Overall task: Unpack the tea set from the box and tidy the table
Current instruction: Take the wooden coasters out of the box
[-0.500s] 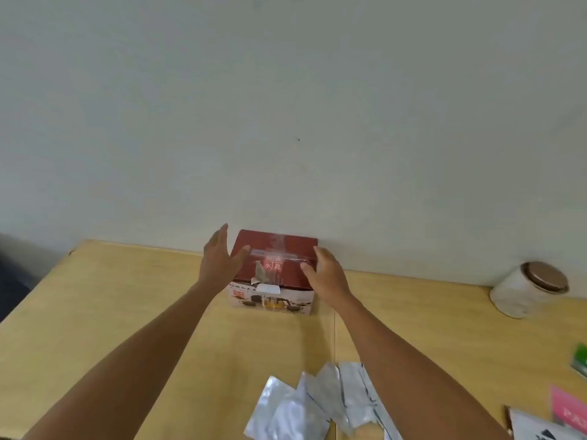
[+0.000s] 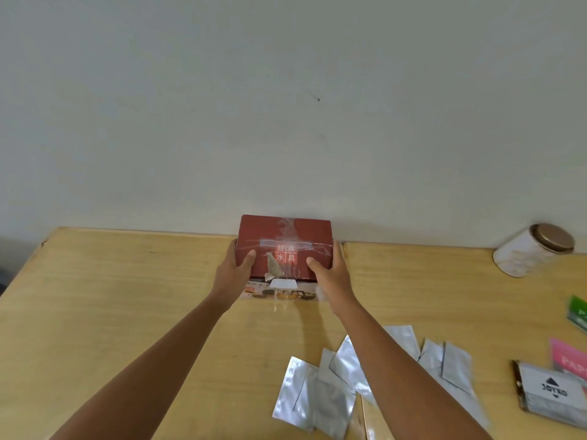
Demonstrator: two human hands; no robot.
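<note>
Box sits at the back of the table; left hand and right hand squeeze its sides; loose grip might drop it, breaking the tea set.

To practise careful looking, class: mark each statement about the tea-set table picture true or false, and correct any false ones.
1. Both hands grip the red box, the left hand and the right hand on opposite sides. True.
2. The box lid stands open. False: it is closed, with clear tape across the top.
3. Silver foil packets lie on the table nearer the person than the box. True.
4. The white jar stands upright. False: it lies tilted on its side, its brown lid on.
5. The jar touches the box. False: it sits far off to the right.
</note>
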